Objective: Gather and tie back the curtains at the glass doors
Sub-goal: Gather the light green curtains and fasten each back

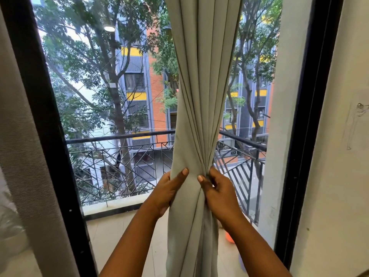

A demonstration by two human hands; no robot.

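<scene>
A pale grey curtain [201, 86] hangs in front of the glass door [111, 96], bunched into narrow vertical folds that pinch in at waist height. My left hand [169, 188] wraps round the bunch from the left, thumb across the front. From the right, my right hand [215, 188] grips the same gathered folds, thumb and fingers pressed into the pleats. Below both hands the cloth fans out again. No tie-back band or cord is visible.
A second, sheer grey curtain [18, 136] hangs at the far left beside the black door frame [40, 96]. Another black frame [311, 96] and a white wall [339, 176] stand at the right. Outside are a balcony railing [119, 136], trees and buildings.
</scene>
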